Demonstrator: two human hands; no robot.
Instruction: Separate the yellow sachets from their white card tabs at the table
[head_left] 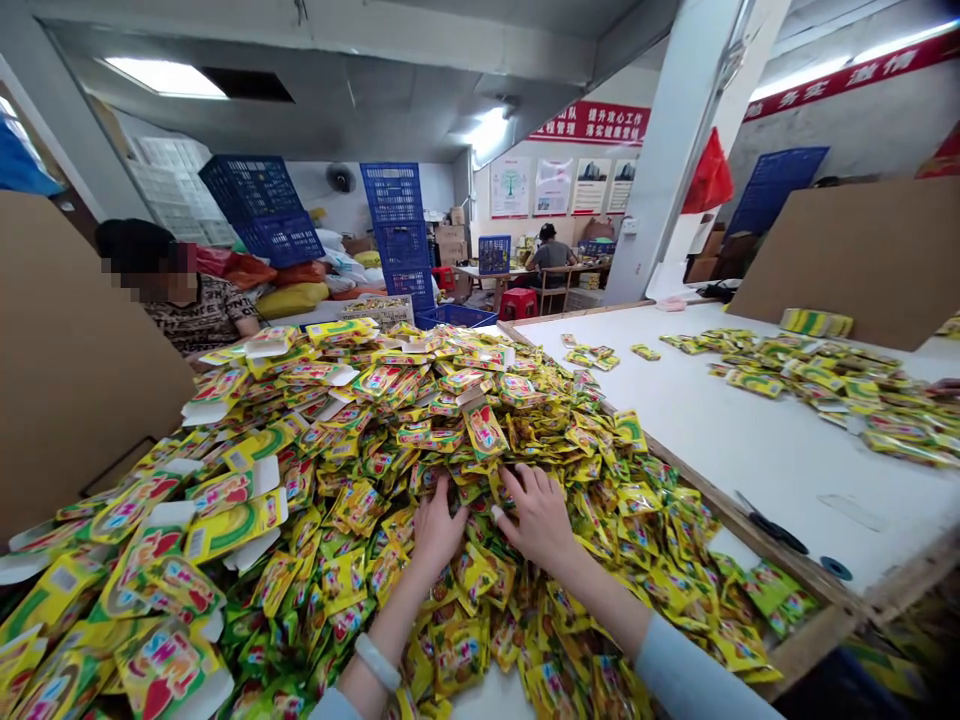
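A large heap of small yellow and green sachets (461, 645) lies in front of me, with flat yellow cartons (240, 525) piled over its left and far parts. My left hand (437, 530) reaches into the sachets at the middle of the heap, thumb and forefinger apart; its other fingers are partly hidden. Close beside it, my right hand (538, 512) rests on the sachets with its fingers spread and bent. A yellow carton (485, 432) lies tilted just beyond both hands. I see nothing gripped in either hand.
A wooden ledge (697, 485) borders the heap on the right. Scissors (776, 530) and a dark ring (835, 568) lie on the white table (697, 400), with more packs (825, 375) farther back. A person (195, 300) sits at left behind a cardboard sheet (67, 370).
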